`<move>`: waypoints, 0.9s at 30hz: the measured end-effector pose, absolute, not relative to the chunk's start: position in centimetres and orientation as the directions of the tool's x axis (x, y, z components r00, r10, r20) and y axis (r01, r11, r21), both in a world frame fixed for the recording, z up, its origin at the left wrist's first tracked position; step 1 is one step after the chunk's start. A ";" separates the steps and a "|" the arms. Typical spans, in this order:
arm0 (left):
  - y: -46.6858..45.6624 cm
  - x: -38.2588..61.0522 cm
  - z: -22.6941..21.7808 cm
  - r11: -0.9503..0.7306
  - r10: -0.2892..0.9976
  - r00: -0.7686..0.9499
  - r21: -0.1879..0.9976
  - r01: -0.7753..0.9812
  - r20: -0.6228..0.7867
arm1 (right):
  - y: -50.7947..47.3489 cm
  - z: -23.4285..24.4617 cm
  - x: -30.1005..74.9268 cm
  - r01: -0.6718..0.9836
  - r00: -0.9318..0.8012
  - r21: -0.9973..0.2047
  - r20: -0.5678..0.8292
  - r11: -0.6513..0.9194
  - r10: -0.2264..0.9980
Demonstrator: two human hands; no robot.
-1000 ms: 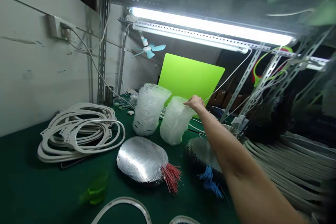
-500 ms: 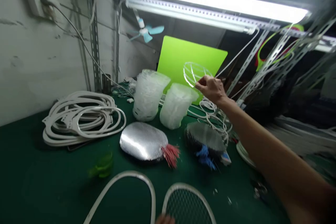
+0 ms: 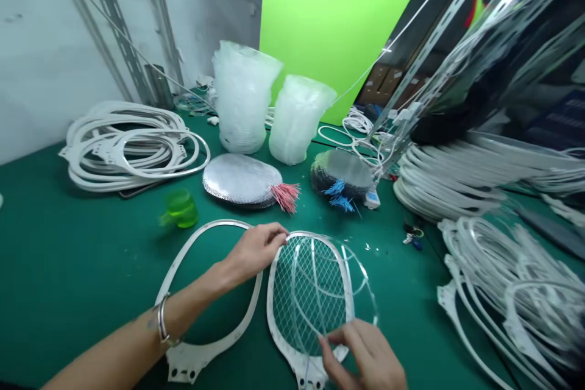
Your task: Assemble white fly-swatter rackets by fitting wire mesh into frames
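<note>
My left hand (image 3: pixel 256 251) grips the top rim of a white plastic racket frame with wire mesh (image 3: pixel 311 298), which lies flat on the green mat (image 3: pixel 77 268). My right hand (image 3: pixel 363 356) is shut on a clear ribbed plastic guard (image 3: pixel 363 283), laid partly over the mesh near the frame's lower end. Beside the mesh frame, under my left wrist, lies an open white racket frame (image 3: pixel 208 237) without mesh. My left forearm crosses it. My right hand hides part of the mesh frame's lower end.
Two tall stacks of clear guards (image 3: pixel 242 97) stand beyond the frames, with a mesh stack with pink wires (image 3: pixel 237 180), a mesh stack with blue wires (image 3: pixel 340 173) and a green cup (image 3: pixel 180 210) nearer. White frame piles (image 3: pixel 132 146) (image 3: pixel 507 280) flank the mat.
The view has tilted down toward the mat. My right hand has brought the clear guard down from above the stacks onto the mesh frame. My left hand has come in and taken the frame's top rim.
</note>
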State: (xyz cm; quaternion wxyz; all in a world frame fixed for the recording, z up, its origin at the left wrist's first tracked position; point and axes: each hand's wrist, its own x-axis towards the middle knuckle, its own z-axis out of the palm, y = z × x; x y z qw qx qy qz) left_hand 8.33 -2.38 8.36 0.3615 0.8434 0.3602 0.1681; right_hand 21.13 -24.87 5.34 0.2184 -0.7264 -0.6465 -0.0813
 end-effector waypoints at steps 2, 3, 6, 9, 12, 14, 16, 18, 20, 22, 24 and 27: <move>-1.9 9.4 8.4 -0.526 0.701 0.712 0.708 0.471 0.048 | -24.2 4.4 20.5 0.979 0.124 -0.199 0.405 -0.045 0.906; -1.7 10.2 8.2 -0.561 0.677 0.734 0.684 0.467 0.054 | -23.7 4.0 20.2 0.979 0.118 -0.201 0.394 -0.039 0.911; -1.4 12.8 7.1 -0.621 0.670 0.740 0.597 0.508 0.067 | -22.6 3.2 19.7 0.977 0.106 -0.211 0.382 -0.025 0.918; -1.1 15.0 5.7 -0.663 0.655 0.753 0.531 0.528 0.069 | -22.2 2.9 19.8 0.979 0.097 -0.202 0.401 -0.015 0.911; -1.0 16.1 4.6 -0.697 0.630 0.773 0.488 0.524 0.069 | -22.3 3.0 20.0 0.981 0.098 -0.195 0.409 -0.019 0.907; -1.0 16.5 4.1 -0.719 0.613 0.786 0.465 0.516 0.076 | -22.3 3.0 20.1 0.981 0.106 -0.194 0.411 -0.027 0.906; -1.2 16.6 3.8 -0.741 0.595 0.799 0.443 0.506 0.083 | -22.3 3.0 20.1 0.980 0.110 -0.197 0.412 -0.029 0.904; -1.3 16.7 3.5 -0.756 0.583 0.808 0.420 0.501 0.084 | -22.2 2.9 20.0 0.978 0.111 -0.205 0.415 -0.026 0.903; -1.4 16.7 3.2 -0.765 0.579 0.811 0.398 0.506 0.082 | -22.2 2.6 20.0 0.977 0.110 -0.214 0.419 -0.019 0.901; -1.5 16.6 2.9 -0.771 0.579 0.812 0.378 0.513 0.078 | -22.1 2.4 20.0 0.975 0.112 -0.221 0.423 -0.018 0.899; -1.6 16.6 2.8 -0.775 0.579 0.812 0.362 0.518 0.076 | -22.1 2.1 19.9 0.974 0.117 -0.226 0.424 -0.020 0.898; -1.7 16.6 2.8 -0.780 0.579 0.811 0.346 0.522 0.082 | -22.2 1.9 19.9 0.971 0.129 -0.236 0.412 -0.031 0.902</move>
